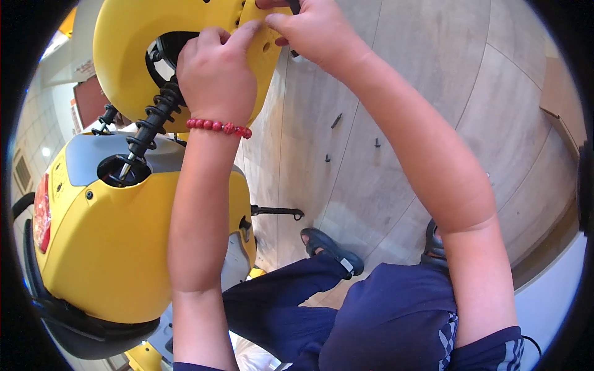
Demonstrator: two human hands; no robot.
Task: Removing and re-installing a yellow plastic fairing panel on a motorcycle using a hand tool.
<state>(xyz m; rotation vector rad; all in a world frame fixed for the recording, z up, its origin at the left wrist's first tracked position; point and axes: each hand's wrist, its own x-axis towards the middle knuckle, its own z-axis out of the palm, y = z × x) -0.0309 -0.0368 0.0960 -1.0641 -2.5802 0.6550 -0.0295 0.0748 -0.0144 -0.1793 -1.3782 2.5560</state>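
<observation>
The yellow plastic panel (pixel 130 68), with a dark oval opening in it, takes up the upper left. My left hand (pixel 216 74), wearing a red bead bracelet (pixel 216 125), is closed over this panel beside the opening, its fingers bent. Close on its right, my right hand (pixel 318 34) has its fingers pinched together at the panel's right edge. A small black piece shows at those fingers, cut off by the picture's top, so its kind is unclear. Below the left hand, a black coil-spring shock absorber (pixel 148 127) runs down into a yellow and grey ride-on body (pixel 105 241).
On the wood-look floor (pixel 421 74) lie a small black rod (pixel 336 120) and loose screws (pixel 377 143). A thin black hooked stand (pixel 278 211) juts from the body's right side. My sandalled foot (pixel 331 250) is near it. A cardboard box (pixel 563 99) stands far right.
</observation>
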